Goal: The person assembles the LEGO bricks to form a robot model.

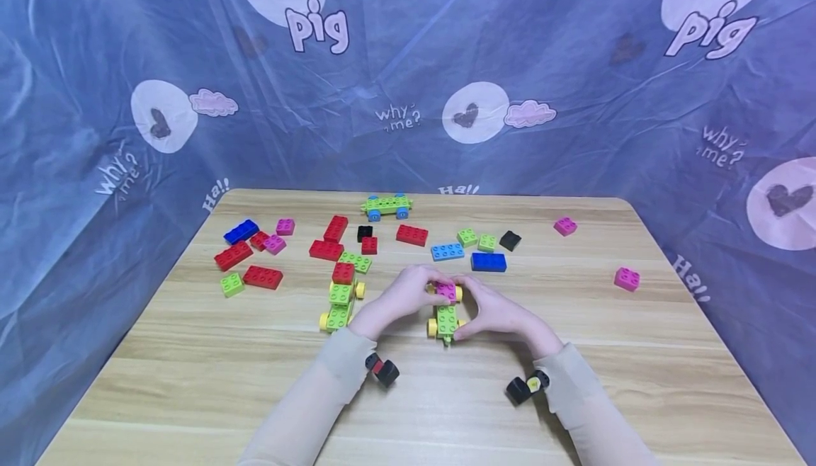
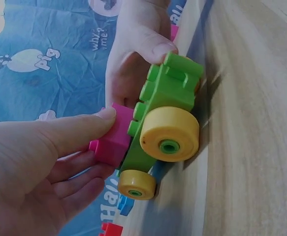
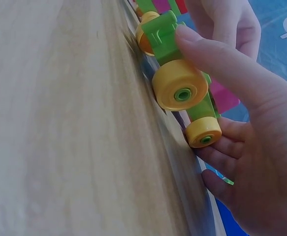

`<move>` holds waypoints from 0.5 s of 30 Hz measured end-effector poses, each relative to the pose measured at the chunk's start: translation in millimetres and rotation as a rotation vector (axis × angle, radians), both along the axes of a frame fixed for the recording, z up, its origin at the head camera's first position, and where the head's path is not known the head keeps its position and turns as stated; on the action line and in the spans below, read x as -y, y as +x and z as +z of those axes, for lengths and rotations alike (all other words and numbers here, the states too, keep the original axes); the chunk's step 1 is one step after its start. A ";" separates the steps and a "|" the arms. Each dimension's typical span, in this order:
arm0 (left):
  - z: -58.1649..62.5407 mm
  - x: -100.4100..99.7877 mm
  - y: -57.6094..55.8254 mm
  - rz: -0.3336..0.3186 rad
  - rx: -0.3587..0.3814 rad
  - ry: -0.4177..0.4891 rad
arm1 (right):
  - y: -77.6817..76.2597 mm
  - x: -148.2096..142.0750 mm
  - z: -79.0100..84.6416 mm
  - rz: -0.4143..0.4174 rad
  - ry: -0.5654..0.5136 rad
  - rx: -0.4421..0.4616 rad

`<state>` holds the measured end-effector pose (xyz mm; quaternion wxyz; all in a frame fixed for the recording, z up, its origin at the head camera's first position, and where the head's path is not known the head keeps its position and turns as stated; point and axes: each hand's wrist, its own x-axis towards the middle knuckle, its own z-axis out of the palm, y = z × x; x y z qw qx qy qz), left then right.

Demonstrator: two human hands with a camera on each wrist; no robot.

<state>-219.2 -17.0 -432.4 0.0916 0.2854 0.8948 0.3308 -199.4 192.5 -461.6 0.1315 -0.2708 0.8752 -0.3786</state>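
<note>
A green toy car base (image 1: 447, 319) with yellow wheels stands on the wooden table, with a pink brick (image 2: 116, 140) at its far end. My left hand (image 1: 408, 292) pinches the pink brick between thumb and fingers, from the left. On the other side, my right hand (image 1: 500, 310) grips the car base, its thumb at the near end and its fingers by the far wheel (image 3: 203, 132). Whether the brick is pressed fully onto the studs, I cannot tell. Left of my left hand stands another yellow-wheeled car (image 1: 340, 316) carrying green bricks and a red brick (image 1: 343, 273).
Behind my hands lie a light blue brick (image 1: 448, 251), a dark blue brick (image 1: 489, 262) and several red and green ones. A blue-wheeled car base (image 1: 387, 205) stands at the back edge. More bricks lie at left; a pink brick (image 1: 627, 279) lies right. Patterned blue cloth surrounds the table.
</note>
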 end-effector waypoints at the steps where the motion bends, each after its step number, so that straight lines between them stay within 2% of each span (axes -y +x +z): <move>1: -0.3 -0.1 -0.3 0.002 0.002 -0.001 | -0.1 0.2 -0.1 -0.002 0.002 0.003; 9: 0.5 0.1 -1.5 -0.007 0.008 -0.029 | -1.5 0.5 -4.0 -0.006 -0.003 0.035; 15: 3.3 -3.2 -3.1 -0.005 0.026 -0.064 | -1.7 -0.6 -4.1 -0.004 -0.008 0.017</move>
